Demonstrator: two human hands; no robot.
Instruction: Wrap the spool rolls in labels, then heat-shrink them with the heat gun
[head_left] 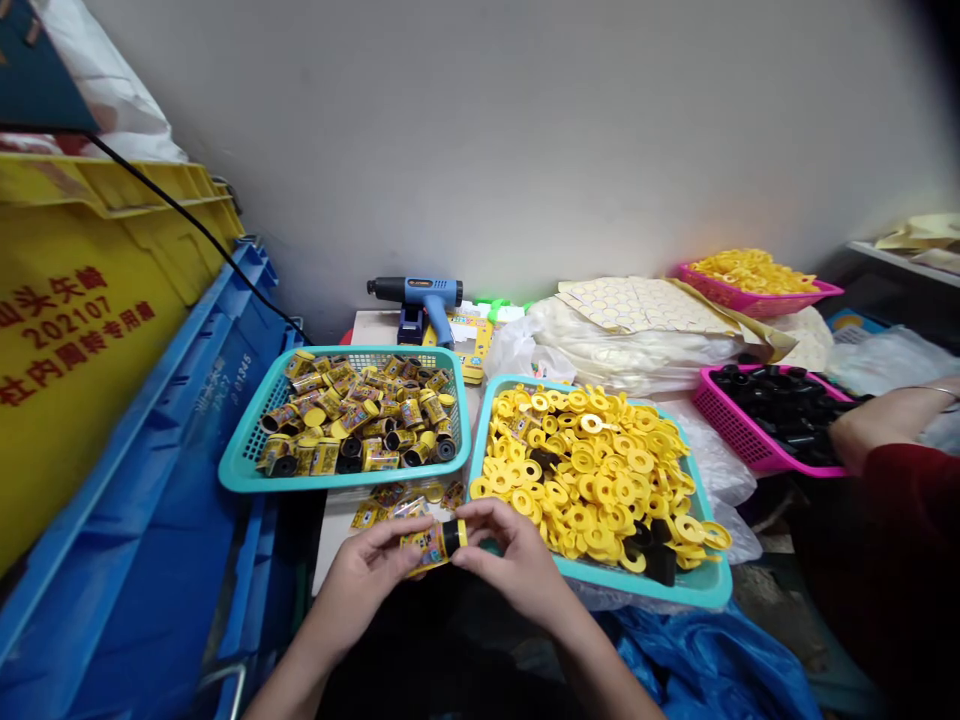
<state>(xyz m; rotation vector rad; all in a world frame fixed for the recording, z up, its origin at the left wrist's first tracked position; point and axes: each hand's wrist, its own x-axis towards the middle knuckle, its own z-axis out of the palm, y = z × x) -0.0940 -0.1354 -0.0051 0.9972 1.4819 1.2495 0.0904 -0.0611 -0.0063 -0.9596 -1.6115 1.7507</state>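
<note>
Watching from the head camera, I have both hands close together above the near edge of the table, clamped on a film canister. The left hand grips its yellow labelled body, and the right hand pinches the black end, which carries a yellow ring. I judge the step in hand to be fitting that end to the body. The next move calls for even pressure and a square seat, so I'd keep the canister level. Just beyond my hands lie loose labelled canisters. Far left sits a teal basket of similar canisters. To the right, a second teal basket is heaped with yellow discs and some black pieces. Further right, another person's hand, above a red sleeve, is beside a pink basket of black parts.
</note>
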